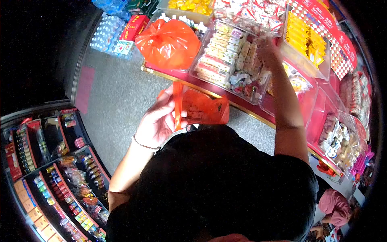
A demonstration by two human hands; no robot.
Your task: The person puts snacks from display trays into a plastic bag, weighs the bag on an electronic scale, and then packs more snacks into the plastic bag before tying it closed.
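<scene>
Stretching sideways, the red bag (206,108) is pinched by left grip (162,116); right grip (267,50) unclear.

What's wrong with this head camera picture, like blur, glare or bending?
Head view: right hand smeared, probably by motion; left hand brightly lit and clearer; shiny glare on the large red bag; lower-left shelves bowed by wide-lens distortion; upper-left corner nearly black.
</scene>
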